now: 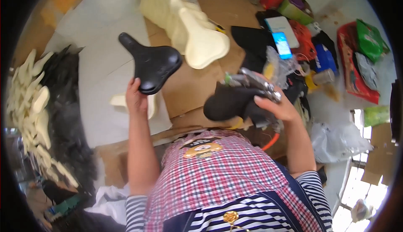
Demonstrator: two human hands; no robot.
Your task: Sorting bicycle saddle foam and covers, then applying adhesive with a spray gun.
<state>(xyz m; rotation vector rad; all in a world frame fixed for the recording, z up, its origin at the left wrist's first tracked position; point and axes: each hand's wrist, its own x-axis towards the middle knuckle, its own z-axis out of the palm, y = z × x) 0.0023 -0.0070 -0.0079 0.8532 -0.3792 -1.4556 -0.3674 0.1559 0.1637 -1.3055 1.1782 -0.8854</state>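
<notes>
Left hand (135, 97) grips a black saddle (150, 63); right hand (278, 108) clutches a metal tool (254, 83).

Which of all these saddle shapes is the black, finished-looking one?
The black saddle held up in the left hand. The stacked saddle shapes behind it and those piled at the far left are bare cream.

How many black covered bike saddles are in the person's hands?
2: one black saddle held up by the left hand, one dark saddle gripped under a metal tool by the right hand. Others may lie hidden in the left-side pile.
</notes>
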